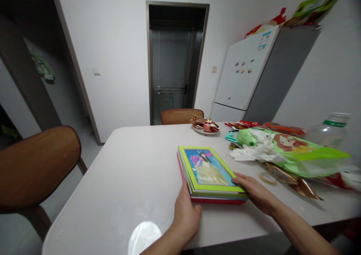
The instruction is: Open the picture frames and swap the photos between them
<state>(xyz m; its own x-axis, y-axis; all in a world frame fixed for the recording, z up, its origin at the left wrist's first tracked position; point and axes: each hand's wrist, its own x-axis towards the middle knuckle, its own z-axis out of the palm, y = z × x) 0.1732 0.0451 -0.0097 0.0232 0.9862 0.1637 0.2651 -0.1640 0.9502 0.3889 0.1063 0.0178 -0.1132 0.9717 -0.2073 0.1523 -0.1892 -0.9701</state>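
Note:
A stack of flat picture frames [213, 168] rests on the table in front of me, its layers lime green, whitish and red. On top is a lime-green frame around a picture of a long-haired figure in a pale yellow dress on blue. My left hand [186, 213] is closed around the near left corner, fingers along the left side and thumb by the front edge. At the near right corner, my right hand [255, 191] grips the stack with its thumb over the top frame; its other fingers are partly hidden.
The white table [126, 172] bears a plate [205, 131] with food and wrappers at the far edge. On the right lie a green printed bag [307, 149], crumpled tissues [259, 149], a tape roll [267, 178], gold wrapping [296, 179] and a clear jar [328, 131]. Chairs [39, 161] stand around.

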